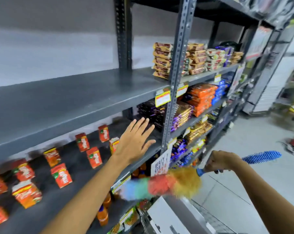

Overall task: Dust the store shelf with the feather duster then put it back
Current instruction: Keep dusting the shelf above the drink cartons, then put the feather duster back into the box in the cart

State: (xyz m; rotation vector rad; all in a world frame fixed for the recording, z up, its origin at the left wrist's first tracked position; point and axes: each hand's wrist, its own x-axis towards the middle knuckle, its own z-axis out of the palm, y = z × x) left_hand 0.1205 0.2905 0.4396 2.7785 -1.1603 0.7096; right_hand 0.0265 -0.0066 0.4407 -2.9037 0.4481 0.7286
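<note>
A grey metal store shelf (71, 98) runs from the left to the far right, with a bare upper board. My right hand (221, 162) grips the blue handle of the feather duster (168, 184), whose fluffy yellow, red, green and blue head points left, below the front edge of the lower board. The ribbed blue end of the handle sticks out to the right of my fist. My left hand (134, 141) is stretched out flat with fingers apart over the lower board, just in front of stacked dark packets (151, 114). It holds nothing.
Small red and orange packets (61, 174) stand scattered on the lower board. Stacks of snack packets (198, 59) fill the shelves to the right. A perforated upright post (175, 78) divides the bays. Bottles (103, 215) stand below. The tiled floor (261, 183) lies on the right.
</note>
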